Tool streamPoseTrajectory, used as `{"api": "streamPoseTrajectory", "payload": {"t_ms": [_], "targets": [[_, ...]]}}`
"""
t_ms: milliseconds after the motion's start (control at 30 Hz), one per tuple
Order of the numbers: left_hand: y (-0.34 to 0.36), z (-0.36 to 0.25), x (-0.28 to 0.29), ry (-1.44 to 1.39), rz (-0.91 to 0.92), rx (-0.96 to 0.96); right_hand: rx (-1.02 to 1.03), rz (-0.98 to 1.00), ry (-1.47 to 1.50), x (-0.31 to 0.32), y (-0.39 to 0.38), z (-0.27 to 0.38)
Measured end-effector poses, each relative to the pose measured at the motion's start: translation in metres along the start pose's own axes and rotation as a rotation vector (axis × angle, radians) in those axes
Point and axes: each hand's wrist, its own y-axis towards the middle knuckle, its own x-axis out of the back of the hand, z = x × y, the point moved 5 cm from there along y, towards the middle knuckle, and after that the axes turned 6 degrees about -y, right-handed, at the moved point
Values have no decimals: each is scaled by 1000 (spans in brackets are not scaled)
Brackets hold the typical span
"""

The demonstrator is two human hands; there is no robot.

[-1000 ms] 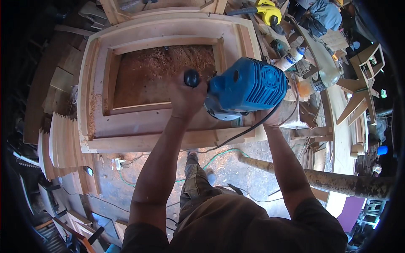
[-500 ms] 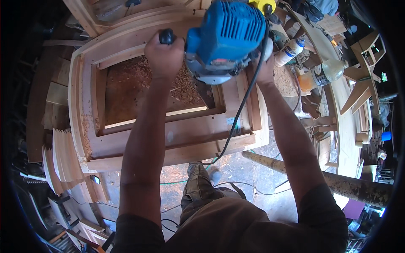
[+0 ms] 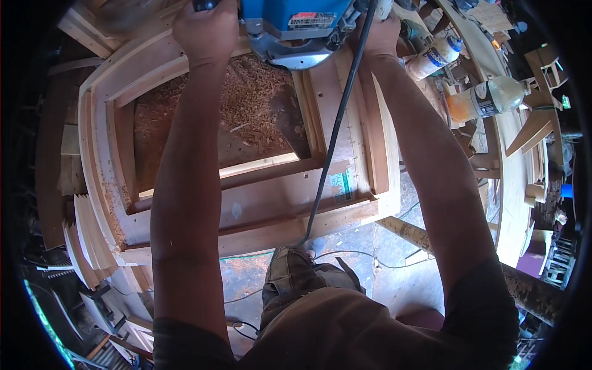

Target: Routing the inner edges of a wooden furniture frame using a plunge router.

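Observation:
A blue plunge router (image 3: 297,17) with a silver base is over the far side of a wooden frame (image 3: 271,200), its upper part cut off by the picture's top edge. My left hand (image 3: 206,34) is closed round the router's dark side knob. On the other side my right hand (image 3: 380,38) grips the right handle, partly hidden by the black power cord (image 3: 338,123). The cord hangs down across the frame toward me. Wood shavings (image 3: 253,102) lie inside the frame's opening. Whether the router's bit touches wood is hidden.
To the right, two plastic bottles, one whitish (image 3: 435,58) and one with orange contents (image 3: 481,100), stand by a long plank (image 3: 515,203). Stacked curved wooden pieces (image 3: 91,237) are at the left. A mottled pole (image 3: 407,234) and loose cords lie below the frame.
Both hands and the router have moved farther away from me, up toward the picture's top edge. The view has shifted a little, and both hands keep their grip.

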Motion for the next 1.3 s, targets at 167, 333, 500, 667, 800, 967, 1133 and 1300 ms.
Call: {"api": "streamPoseTrajectory", "payload": {"t_ms": [167,333,500,667,800,967,1133,1300], "targets": [[0,0,-7,9,-73,16,-96,-74,-37,-2,-4,-4],[4,14,-15,88,-117,-28,-160,-45,137,-11,18,-41],[-1,12,-17,114,-128,-37,-217,-15,207,-13,20,-55],[-3,4,-15,34,-140,26,-45,-95,-44,3,-4,-15],[-2,8,-13,69,-130,17,58,-89,-22,7,-8,-16],[0,11,-18,190,-107,-27,117,-9,270,-1,6,-34],[13,35,-25,430,-94,-122,-21,-83,-4,-13,11,-28],[19,53,-36,784,-44,-424,-68,-65,-47,-4,-1,-12]]}}
